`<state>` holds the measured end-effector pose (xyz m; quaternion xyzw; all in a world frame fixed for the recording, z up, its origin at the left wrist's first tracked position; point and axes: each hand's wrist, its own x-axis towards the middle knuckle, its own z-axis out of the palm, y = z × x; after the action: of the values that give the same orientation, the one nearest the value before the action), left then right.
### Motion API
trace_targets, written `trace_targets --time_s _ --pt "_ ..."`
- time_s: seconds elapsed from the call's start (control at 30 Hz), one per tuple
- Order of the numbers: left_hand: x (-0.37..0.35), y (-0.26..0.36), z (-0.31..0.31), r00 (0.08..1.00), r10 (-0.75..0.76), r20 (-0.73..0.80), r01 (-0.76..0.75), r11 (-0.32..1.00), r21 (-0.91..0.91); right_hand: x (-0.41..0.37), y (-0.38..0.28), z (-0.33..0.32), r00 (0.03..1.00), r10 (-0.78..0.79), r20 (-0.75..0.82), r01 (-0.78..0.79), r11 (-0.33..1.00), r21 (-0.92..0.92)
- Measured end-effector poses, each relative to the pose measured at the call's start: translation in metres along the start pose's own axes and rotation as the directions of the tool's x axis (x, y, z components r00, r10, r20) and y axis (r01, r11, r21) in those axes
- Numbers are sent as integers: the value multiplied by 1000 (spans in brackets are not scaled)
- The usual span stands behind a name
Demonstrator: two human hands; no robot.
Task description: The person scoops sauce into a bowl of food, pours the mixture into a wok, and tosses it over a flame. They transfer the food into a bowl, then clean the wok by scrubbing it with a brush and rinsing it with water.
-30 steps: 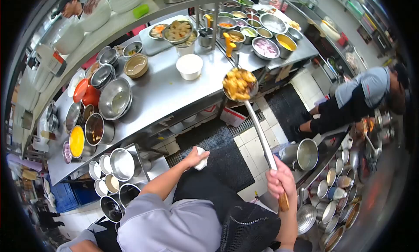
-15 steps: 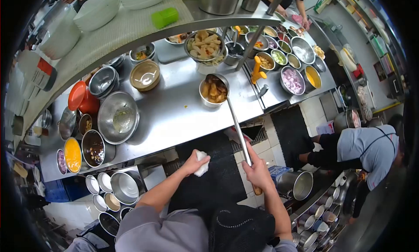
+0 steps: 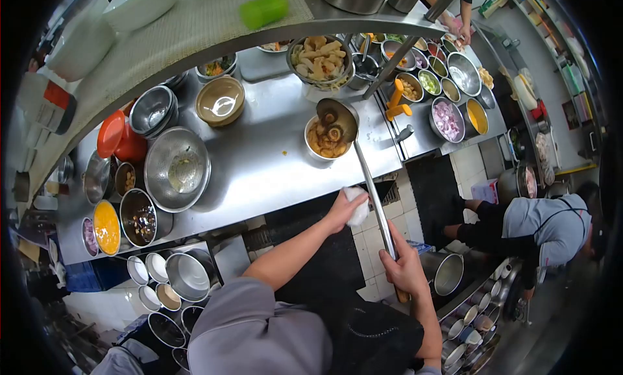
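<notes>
My right hand (image 3: 403,268) is wrapped round the handle of a long metal ladle (image 3: 371,180), near its wooden end. The ladle's bowl, tilted with dark brown pieces in it, is over the back rim of a white bowl (image 3: 314,149). Brown chunks of food (image 3: 326,141) fill that bowl, which stands on the steel counter (image 3: 259,161). My left hand (image 3: 344,209) grips a white cloth (image 3: 357,206) just left of the ladle's shaft, in front of the counter's edge.
Metal bowls (image 3: 176,170) and an orange-red container (image 3: 132,148) stand at the counter's left. A raised shelf (image 3: 195,63) crosses the back. Ingredient bowls (image 3: 448,120) are at the right. One person in grey (image 3: 551,226) bends at the right; another person's hands (image 3: 462,32) are at the back.
My left hand has moved right and forward with the cloth, close to the ladle shaft. The ladle's bowl has lifted and tilted, uncovering more food in the white bowl. The view has shifted slightly.
</notes>
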<state>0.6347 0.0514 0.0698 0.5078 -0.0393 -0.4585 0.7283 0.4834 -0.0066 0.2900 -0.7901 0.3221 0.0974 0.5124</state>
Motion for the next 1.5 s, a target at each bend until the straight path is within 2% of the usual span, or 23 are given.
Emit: trace_targets --time_s 0.1,0.17,0.2,0.3,0.43,0.5,0.57,0.63,0.67,0.7,0.77,0.9,0.97,1.03,1.07,1.17,1.2,1.23,1.3,1.33,1.4,1.47,1.5 --pt "39 -12 -12 995 33 -90 -49 982 -180 -3 -6 1 998 7 60 -3 998 -62" --pt "43 9 -15 968 105 -228 -164 952 -259 -3 -5 4 999 -10 50 15 994 -108" --pt "37 24 -19 971 132 -201 -194 924 -329 -2 -5 4 999 -29 37 34 987 -155" --pt "31 45 -27 945 147 -293 -256 889 -380 1 -6 7 987 -159 -26 146 948 -282" --pt "24 49 -26 908 154 -390 -314 865 -390 9 -22 10 990 -141 -23 127 938 -324" --pt "20 42 -21 938 139 -317 -242 918 -314 18 -23 14 983 -181 -19 162 921 -354" --pt "23 36 -16 923 149 -356 -271 907 -322 25 -18 18 967 -251 -47 209 883 -420" --pt "25 38 -16 978 109 -177 -180 872 -456 28 -15 21 947 -313 -69 242 841 -483" --pt "26 46 -6 963 50 -263 -183 840 -511 30 -15 22 945 -319 -75 240 830 -504" --pt "32 46 -7 964 50 -259 -181 840 -512 30 -15 22 942 -324 -83 235 818 -526" --pt "46 45 -10 988 -123 -96 24 728 -685 29 -14 22 936 -341 -91 243 809 -535" --pt "69 69 10 969 -227 -99 73 644 -762 26 -1 23 906 -414 -90 281 745 -605" --pt "82 82 15 974 -226 33 185 695 -695 26 2 21 916 -389 -100 247 742 -623" --pt "82 89 23 966 -252 -52 143 692 -708 24 0 19 923 -369 -113 214 734 -645" --pt "83 89 27 963 -232 -134 75 714 -696 22 -4 18 915 -384 -124 232 753 -616" --pt "91 78 20 948 -288 -132 110 690 -715 16 -3 22 910 -383 -156 226 776 -588" --pt "92 72 12 975 -221 13 173 724 -668 18 1 25 916 -375 -141 234 786 -572" --pt "88 83 24 966 -244 -81 132 740 -659 21 6 28 921 -369 -125 243 795 -556" --pt "74 86 20 968 -227 -109 107 761 -640 22 7 27 913 -381 -147 257 814 -520" --pt "69 84 18 969 -229 -96 121 772 -624 20 -1 26 946 -298 -129 235 902 -363" --pt "55 72 16 965 -120 -233 -42 806 -591 14 -4 26 994 -97 -43 99 993 62" --pt "23 66 2 967 -209 -148 101 842 -530 12 8 30 993 -88 81 38 874 484" --pt "13 52 -11 972 -183 -149 91 873 -479 12 12 30 983 -120 142 11 800 600"
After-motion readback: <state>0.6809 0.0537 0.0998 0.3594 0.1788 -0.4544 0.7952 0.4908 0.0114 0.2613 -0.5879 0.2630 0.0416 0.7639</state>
